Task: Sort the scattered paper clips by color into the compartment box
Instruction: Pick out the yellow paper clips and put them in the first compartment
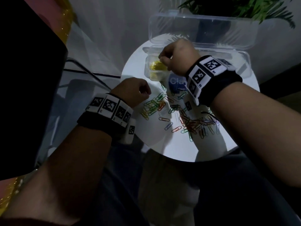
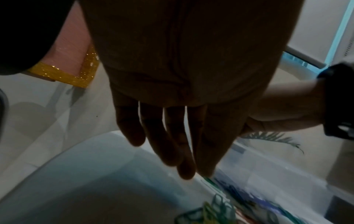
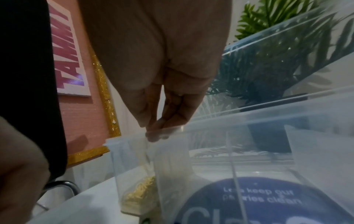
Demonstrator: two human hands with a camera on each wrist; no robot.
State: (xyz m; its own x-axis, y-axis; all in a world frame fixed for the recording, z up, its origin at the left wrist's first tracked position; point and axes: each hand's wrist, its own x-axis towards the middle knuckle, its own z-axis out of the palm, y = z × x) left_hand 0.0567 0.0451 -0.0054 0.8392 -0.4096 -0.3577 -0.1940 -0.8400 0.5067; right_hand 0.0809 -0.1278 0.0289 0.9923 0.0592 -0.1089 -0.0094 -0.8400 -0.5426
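A clear compartment box (image 1: 244, 62) stands at the back of the round white table (image 1: 162, 144), its lid (image 1: 202, 30) raised. Its left compartment holds yellow paper clips (image 1: 155, 66) (image 3: 139, 192). My right hand (image 1: 162, 58) (image 3: 153, 131) hovers over that compartment with thumb and fingertips pinched together. A blurred yellow streak, seemingly a clip, hangs just below them. My left hand (image 1: 146, 94) (image 2: 191, 171) is at the left edge of the mixed-colour clips (image 1: 153, 106) (image 2: 216, 210), fingers pointing down, tips just above the table.
A second heap of mixed clips (image 1: 195, 123) lies under my right forearm. A blue round label (image 1: 176, 84) (image 3: 258, 201) shows through the box. A potted plant (image 1: 244, 7) stands behind the lid. The table's near rim curves in front of my lap.
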